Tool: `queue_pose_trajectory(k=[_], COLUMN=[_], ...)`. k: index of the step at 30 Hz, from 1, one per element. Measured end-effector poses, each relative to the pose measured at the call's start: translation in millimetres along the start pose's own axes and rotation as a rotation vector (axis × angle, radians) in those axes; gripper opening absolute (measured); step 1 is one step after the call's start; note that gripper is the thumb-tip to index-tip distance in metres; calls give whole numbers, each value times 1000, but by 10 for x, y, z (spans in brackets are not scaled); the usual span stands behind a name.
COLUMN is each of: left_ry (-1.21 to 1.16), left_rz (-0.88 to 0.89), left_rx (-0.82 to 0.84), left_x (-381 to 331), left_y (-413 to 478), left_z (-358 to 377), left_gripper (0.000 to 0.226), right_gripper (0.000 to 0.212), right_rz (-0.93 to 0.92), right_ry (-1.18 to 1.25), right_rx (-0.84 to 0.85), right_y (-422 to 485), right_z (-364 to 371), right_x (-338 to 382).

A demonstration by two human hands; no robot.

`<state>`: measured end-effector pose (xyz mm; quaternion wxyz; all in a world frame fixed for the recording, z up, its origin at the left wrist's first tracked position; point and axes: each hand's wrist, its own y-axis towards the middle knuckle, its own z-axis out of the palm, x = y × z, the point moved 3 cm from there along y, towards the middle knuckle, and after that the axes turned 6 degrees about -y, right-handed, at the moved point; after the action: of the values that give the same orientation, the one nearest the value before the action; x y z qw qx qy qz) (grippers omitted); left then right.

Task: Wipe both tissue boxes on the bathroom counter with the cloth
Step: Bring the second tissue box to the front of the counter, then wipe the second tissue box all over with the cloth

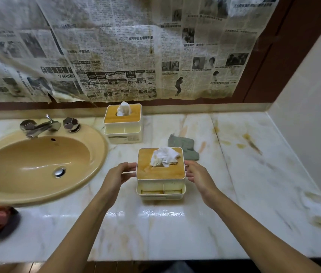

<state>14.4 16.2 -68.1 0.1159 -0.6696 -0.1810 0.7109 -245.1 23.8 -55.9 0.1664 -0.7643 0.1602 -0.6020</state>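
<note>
We flank the square cream-plastic near tissue box [160, 174], wood-lidded, right of the oval sink [99, 152]. Left hand [116, 174] and right hand [199, 174] touch its sides, fingers straight, uncurled. The far tissue box [123, 125] stands behind the sink's right rim, and the crumpled grey cloth [183, 146] lies further right.

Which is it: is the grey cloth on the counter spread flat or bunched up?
Bunched up. The cloth lies in loose folds on the counter, its edge hidden behind the near tissue box.

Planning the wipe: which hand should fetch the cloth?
Probably the right hand: the grey cloth lies beyond the near tissue box on its right side; the left hand would have to cross the box.
</note>
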Motion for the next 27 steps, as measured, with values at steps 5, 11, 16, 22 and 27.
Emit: queue_pose_trajectory(k=[5, 11, 16, 22, 27], left_ry=[27, 113, 159, 428, 873], left_rz=[17, 62, 30, 255, 437], left_rx=[-27, 2, -104, -248, 21], left_x=[-47, -158, -234, -470, -626], left_y=[55, 170, 306, 371, 333], left_z=[-35, -67, -121, 77, 570], left_gripper=[37, 34, 23, 8, 16], right_gripper=[34, 34, 38, 24, 21], right_rz=[-6, -31, -23, -44, -230], right_ry=[12, 51, -9, -220, -532], right_rx=[8, 67, 140, 78, -131], right_y=[19, 120, 264, 572, 906], right_z=[51, 60, 17, -268, -487], right_x=[-27, -5, -2, 137, 278])
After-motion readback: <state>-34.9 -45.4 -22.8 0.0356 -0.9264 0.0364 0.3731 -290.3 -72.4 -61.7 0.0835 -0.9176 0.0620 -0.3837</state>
